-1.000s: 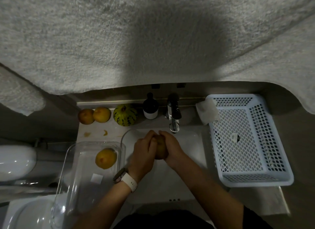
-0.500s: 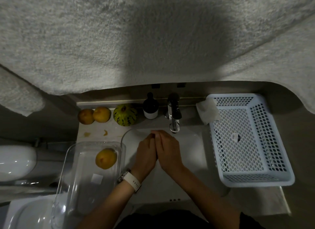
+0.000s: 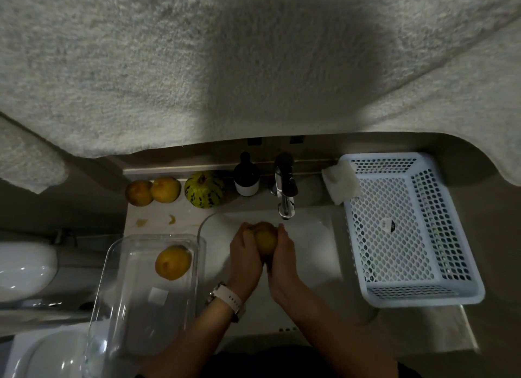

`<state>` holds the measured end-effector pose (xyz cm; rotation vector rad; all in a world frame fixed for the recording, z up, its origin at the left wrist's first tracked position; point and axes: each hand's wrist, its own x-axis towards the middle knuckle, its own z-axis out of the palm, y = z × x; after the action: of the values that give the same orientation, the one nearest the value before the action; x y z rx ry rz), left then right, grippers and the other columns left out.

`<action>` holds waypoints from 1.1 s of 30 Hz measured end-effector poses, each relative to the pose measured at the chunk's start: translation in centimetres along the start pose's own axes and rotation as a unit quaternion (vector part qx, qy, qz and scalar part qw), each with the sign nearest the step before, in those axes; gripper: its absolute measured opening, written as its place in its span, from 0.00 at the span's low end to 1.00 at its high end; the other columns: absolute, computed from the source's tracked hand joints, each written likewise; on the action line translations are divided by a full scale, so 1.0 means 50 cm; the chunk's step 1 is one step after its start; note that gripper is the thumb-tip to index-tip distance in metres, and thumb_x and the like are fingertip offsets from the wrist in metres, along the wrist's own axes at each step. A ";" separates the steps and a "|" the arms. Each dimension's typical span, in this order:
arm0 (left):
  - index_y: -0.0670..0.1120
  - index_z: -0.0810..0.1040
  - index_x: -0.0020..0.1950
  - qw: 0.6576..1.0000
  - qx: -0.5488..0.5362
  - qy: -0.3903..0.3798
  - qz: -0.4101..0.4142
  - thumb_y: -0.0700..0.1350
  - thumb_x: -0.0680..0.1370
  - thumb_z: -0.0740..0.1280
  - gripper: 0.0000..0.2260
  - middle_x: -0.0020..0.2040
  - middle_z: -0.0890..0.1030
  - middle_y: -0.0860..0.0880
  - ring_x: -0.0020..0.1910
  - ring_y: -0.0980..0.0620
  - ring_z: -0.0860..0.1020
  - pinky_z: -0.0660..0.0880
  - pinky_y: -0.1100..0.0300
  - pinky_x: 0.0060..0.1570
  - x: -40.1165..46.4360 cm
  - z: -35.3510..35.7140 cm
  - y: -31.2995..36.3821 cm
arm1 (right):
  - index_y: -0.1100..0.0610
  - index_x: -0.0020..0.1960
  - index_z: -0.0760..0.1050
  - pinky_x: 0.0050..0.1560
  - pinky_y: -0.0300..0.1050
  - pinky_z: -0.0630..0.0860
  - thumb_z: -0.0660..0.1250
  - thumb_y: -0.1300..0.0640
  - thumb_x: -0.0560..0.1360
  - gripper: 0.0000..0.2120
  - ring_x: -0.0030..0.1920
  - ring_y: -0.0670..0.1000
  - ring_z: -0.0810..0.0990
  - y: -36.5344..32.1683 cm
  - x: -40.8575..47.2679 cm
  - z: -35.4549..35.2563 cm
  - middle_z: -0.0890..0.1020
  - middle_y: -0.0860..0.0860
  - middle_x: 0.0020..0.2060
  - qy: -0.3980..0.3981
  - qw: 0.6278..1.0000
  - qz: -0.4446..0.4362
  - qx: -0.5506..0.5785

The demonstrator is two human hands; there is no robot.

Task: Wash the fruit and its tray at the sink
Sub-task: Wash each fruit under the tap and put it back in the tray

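Over the white sink basin (image 3: 310, 253), just below the tap spout (image 3: 285, 208), my left hand (image 3: 244, 258) and my right hand (image 3: 283, 258) cup a yellow-orange fruit (image 3: 265, 238) between them, fingers curled round its sides. A clear plastic tray (image 3: 112, 307) lies left of the sink with one orange fruit (image 3: 172, 262) in its far end. Two more orange fruits (image 3: 153, 191) sit on the counter at the back left.
A green striped squash (image 3: 204, 189) and a dark bottle (image 3: 246, 177) stand along the back ledge. A white perforated basket (image 3: 408, 231) lies right of the sink, a folded white cloth (image 3: 341, 183) at its corner. A pale towel (image 3: 253, 62) hangs overhead.
Half a second ago my hands were closed flat together over the fruit, hiding it; now they have parted and turned, and the fruit shows between them, nearer the spout.
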<state>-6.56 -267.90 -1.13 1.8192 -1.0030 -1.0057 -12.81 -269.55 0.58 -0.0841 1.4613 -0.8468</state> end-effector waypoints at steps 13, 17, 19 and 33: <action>0.46 0.72 0.51 0.863 -0.268 -0.116 -0.413 0.57 0.82 0.54 0.16 0.42 0.78 0.43 0.33 0.47 0.80 0.76 0.60 0.33 0.086 0.075 -0.058 | 0.56 0.48 0.73 0.38 0.27 0.70 0.56 0.62 0.82 0.09 0.38 0.38 0.75 -0.073 0.017 -0.103 0.78 0.51 0.40 -0.005 0.890 -0.358 -0.281; 0.40 0.70 0.67 0.776 -0.371 -0.175 -0.479 0.58 0.81 0.54 0.25 0.49 0.79 0.37 0.43 0.42 0.78 0.77 0.55 0.39 0.117 0.090 -0.079 | 0.64 0.44 0.75 0.40 0.29 0.69 0.56 0.63 0.81 0.12 0.37 0.39 0.75 -0.134 0.027 -0.062 0.79 0.51 0.38 -0.037 0.878 -0.388 -0.279; 0.40 0.71 0.67 0.757 -0.401 -0.185 -0.482 0.56 0.80 0.57 0.24 0.52 0.79 0.35 0.48 0.39 0.77 0.75 0.51 0.47 0.123 0.090 -0.082 | 0.64 0.42 0.75 0.39 0.29 0.70 0.55 0.62 0.82 0.15 0.35 0.38 0.75 -0.150 0.035 -0.045 0.79 0.51 0.36 -0.047 0.887 -0.371 -0.270; 0.44 0.69 0.71 0.783 -0.361 -0.274 -0.426 0.54 0.81 0.61 0.22 0.63 0.75 0.38 0.53 0.41 0.78 0.75 0.49 0.52 0.153 0.114 -0.067 | 0.62 0.38 0.75 0.35 0.27 0.68 0.55 0.60 0.83 0.18 0.29 0.37 0.71 -0.175 0.065 -0.020 0.76 0.54 0.32 -0.043 0.907 -0.353 -0.223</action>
<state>-8.03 -275.08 -8.09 1.2696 0.0765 -2.1933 -17.98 -277.16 2.40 -1.0361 1.5289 -1.0414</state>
